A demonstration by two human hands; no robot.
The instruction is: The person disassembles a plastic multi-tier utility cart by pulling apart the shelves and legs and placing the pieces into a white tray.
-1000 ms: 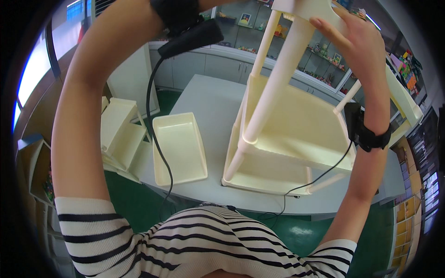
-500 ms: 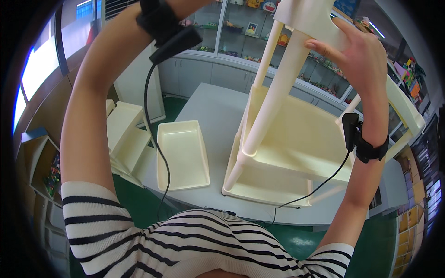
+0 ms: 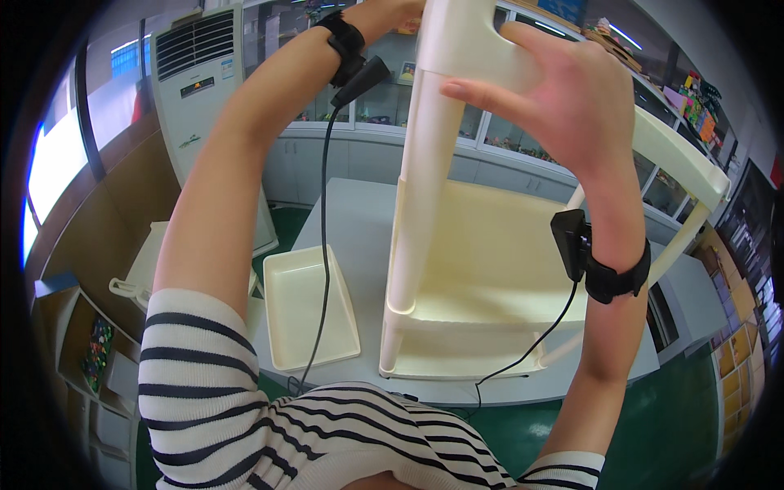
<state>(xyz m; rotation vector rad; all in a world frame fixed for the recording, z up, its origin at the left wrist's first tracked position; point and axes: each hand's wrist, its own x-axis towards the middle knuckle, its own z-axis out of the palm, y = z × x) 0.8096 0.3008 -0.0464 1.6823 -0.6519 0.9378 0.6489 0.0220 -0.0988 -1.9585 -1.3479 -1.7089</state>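
A cream plastic tiered shelf rack (image 3: 498, 245) with round posts stands on the grey table. My right hand (image 3: 572, 106) grips its top end piece, the thumb pressed along the near post and the other fingers hidden behind it. At the top edge of the view, my left hand (image 3: 400, 15) reaches beside the upper end of the same post. Most of it is cut off, so its fingers do not show. A shallow cream tray (image 3: 306, 314) lies on the table (image 3: 351, 204) to the left of the rack.
Black wrist devices trail cables (image 3: 325, 245) down in front of me. Another cream plastic piece (image 3: 143, 273) stands left of the table, partly behind my arm. A tall white air conditioner (image 3: 200, 106) and glass cabinets (image 3: 392, 82) line the back. Shelves (image 3: 90, 343) stand at the far left.
My view has shifted left. The rack's upper post now appears more upright, with its top further left. My left hand has come into view beside it; my right hand keeps its grip.
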